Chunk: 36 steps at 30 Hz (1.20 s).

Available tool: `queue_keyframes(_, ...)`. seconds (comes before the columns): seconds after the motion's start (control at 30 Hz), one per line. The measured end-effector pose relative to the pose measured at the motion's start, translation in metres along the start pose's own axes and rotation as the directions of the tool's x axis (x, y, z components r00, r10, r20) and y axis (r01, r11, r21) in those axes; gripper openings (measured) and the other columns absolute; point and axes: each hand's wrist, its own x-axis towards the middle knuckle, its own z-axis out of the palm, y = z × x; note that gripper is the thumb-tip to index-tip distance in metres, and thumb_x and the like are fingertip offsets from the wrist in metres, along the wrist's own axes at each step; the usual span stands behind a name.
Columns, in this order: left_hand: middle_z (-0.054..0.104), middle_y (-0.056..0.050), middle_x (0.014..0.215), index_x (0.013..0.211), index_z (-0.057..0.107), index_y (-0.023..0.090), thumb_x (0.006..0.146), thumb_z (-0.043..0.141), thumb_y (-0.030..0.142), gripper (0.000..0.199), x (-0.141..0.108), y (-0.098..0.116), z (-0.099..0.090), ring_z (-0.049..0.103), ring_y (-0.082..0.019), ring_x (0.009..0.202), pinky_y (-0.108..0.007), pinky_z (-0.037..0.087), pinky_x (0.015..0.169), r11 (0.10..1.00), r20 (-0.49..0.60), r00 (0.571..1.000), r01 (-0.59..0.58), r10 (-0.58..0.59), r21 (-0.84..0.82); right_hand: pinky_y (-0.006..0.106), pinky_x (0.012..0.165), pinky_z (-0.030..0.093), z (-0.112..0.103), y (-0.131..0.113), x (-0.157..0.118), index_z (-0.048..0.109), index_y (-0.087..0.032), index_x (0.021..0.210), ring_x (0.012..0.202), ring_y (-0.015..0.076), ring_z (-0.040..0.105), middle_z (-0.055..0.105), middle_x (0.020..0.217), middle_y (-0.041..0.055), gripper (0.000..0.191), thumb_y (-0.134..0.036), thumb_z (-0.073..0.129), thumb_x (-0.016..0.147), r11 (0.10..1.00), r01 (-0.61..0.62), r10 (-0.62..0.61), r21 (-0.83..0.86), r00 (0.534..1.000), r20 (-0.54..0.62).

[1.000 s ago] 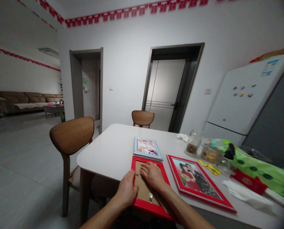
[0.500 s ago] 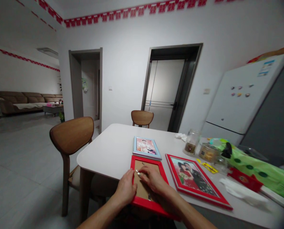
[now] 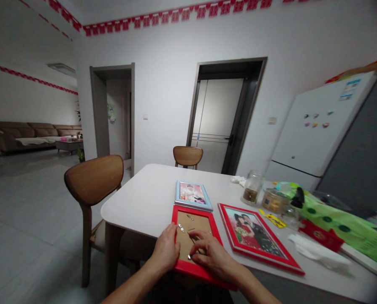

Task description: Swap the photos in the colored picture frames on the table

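A red picture frame (image 3: 188, 267) lies face down at the table's near edge, its brown backing board (image 3: 185, 240) facing up. My left hand (image 3: 166, 249) grips the frame's left side, fingers closed on the rim. Over the lower part of the backing, my right hand (image 3: 209, 253) is bent with thumb and forefinger apart; its fingertips are beside a small metal clip (image 3: 190, 256). Another metal clip (image 3: 181, 228) shows near the left rim, and one more (image 3: 190, 217) close to the top. The right hand hides part of the board's right side.
Beyond the frame lies a light-blue framed photo (image 3: 193, 195); right of it, a red framed couple photo (image 3: 254, 236). A glass jar (image 3: 251, 190), a snack container (image 3: 274, 201), a green bag (image 3: 343, 228) and tissue (image 3: 318, 251) crowd the right. A wooden chair (image 3: 95, 179) stands left.
My right hand has moved from the clip near the left rim down toward the lower clip. The left hand keeps its grip on the frame. The view has shifted slightly.
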Motion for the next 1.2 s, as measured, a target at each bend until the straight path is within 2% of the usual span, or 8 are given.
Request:
queue_keyframes(0.1, 0.044, -0.007, 0.124, 0.119, 0.041, 0.013, 0.067, 0.045, 0.012, 0.052, -0.001, 0.001, -0.002, 0.037, -0.018, 0.114, -0.026, 0.023, 0.099, 1.0, 0.007, 1.0, -0.017, 0.017, 0.023, 0.029, 0.091, 0.03, 0.001, 0.004, 0.0, 0.065, -0.022, 0.082, 0.107, 0.0176, 0.043, 0.047, 0.116, 0.0058, 0.02, -0.026, 0.054, 0.065, 0.999, -0.037, 0.035, -0.036, 0.998, -0.055)
queue_keyframes(0.23, 0.044, -0.008, 0.123, 0.119, 0.041, 0.012, 0.067, 0.046, 0.012, 0.053, 0.0, 0.001, -0.003, 0.037, -0.018, 0.114, -0.026, 0.023, 0.098, 1.0, 0.001, 1.0, -0.01, 0.01, 0.017, 0.031, 0.087, 0.034, -0.001, 0.01, 0.001, 0.058, -0.018, 0.1, 0.099, 0.0208, 0.047, 0.054, 0.106, 0.0095, 0.039, -0.032, 0.053, 0.065, 0.958, -0.193, 0.141, -0.212, 0.961, -0.24)
queue_keyframes(0.33, 0.045, -0.006, 0.123, 0.119, 0.041, 0.014, 0.067, 0.047, 0.013, 0.052, 0.0, 0.002, -0.002, 0.037, -0.018, 0.114, -0.026, 0.023, 0.098, 1.0, -0.003, 1.0, 0.009, -0.009, -0.005, 0.03, 0.081, 0.036, 0.001, 0.011, 0.003, 0.056, -0.02, 0.103, 0.092, 0.0209, 0.05, 0.058, 0.098, 0.0079, 0.042, -0.032, 0.054, 0.063, 0.936, -0.226, 0.157, -0.27, 0.955, -0.253)
queue_keyframes(0.53, 0.051, -0.006, 0.116, 0.115, 0.043, 0.016, 0.068, 0.048, 0.016, 0.047, -0.001, 0.008, -0.009, 0.045, -0.017, 0.106, -0.025, 0.03, 0.092, 0.999, -0.018, 1.0, -0.024, 0.023, -0.045, 0.027, 0.079, 0.038, 0.002, 0.011, 0.007, 0.054, -0.018, 0.1, 0.09, 0.019, 0.053, 0.06, 0.095, 0.0067, 0.041, -0.02, 0.049, 0.059, 0.958, -0.237, 0.184, -0.159, 0.939, -0.29)
queue_keyframes(0.73, 0.06, -0.004, 0.096, 0.095, 0.055, 0.018, 0.069, 0.051, 0.026, 0.027, 0.002, 0.014, -0.016, 0.053, -0.019, 0.091, -0.026, 0.037, 0.081, 0.97, -0.027, 0.999, 0.039, -0.046, -0.24, 0.029, 0.082, 0.038, -0.014, 0.001, 0.011, 0.054, -0.017, 0.099, 0.094, 0.0195, 0.052, 0.058, 0.099, 0.0068, 0.041, -0.018, 0.049, 0.058, 0.963, -0.233, 0.171, -0.135, 0.916, -0.362)
queue_keyframes(0.83, 0.06, -0.003, 0.095, 0.093, 0.055, 0.018, 0.066, 0.053, 0.023, 0.027, 0.008, 0.013, -0.013, 0.054, -0.018, 0.088, -0.024, 0.039, 0.077, 0.951, -0.045, 0.996, 0.061, -0.078, -0.303, 0.031, 0.083, 0.038, -0.015, -0.011, 0.018, 0.054, -0.016, 0.099, 0.093, 0.0202, 0.052, 0.059, 0.099, 0.0073, 0.041, -0.019, 0.05, 0.059, 0.963, -0.223, 0.148, -0.151, 0.907, -0.394)
queue_keyframes(1.03, 0.063, -0.004, 0.073, 0.076, 0.053, 0.014, 0.076, 0.037, 0.028, 0.021, 0.026, -0.013, -0.019, 0.058, -0.017, 0.069, -0.024, 0.043, 0.059, 0.884, -0.068, 0.97, 0.18, -0.231, -0.432, 0.029, 0.081, 0.04, -0.007, -0.029, 0.025, 0.055, -0.016, 0.099, 0.092, 0.0194, 0.052, 0.058, 0.1, 0.0084, 0.035, -0.028, 0.05, 0.067, 0.991, -0.122, 0.091, -0.049, 0.909, -0.406)
queue_keyframes(1.2, 0.062, -0.002, 0.068, 0.076, 0.052, 0.014, 0.074, 0.039, 0.031, 0.022, 0.029, -0.05, -0.056, 0.059, -0.018, 0.066, -0.024, 0.043, 0.056, 0.843, -0.048, 0.951, 0.248, -0.307, -0.478, 0.03, 0.075, 0.041, -0.018, 0.006, 0.006, 0.054, -0.013, 0.1, 0.087, 0.021, 0.054, 0.058, 0.1, 0.0116, 0.037, -0.034, 0.043, 0.072, 0.966, -0.233, 0.167, -0.115, 0.896, -0.411)
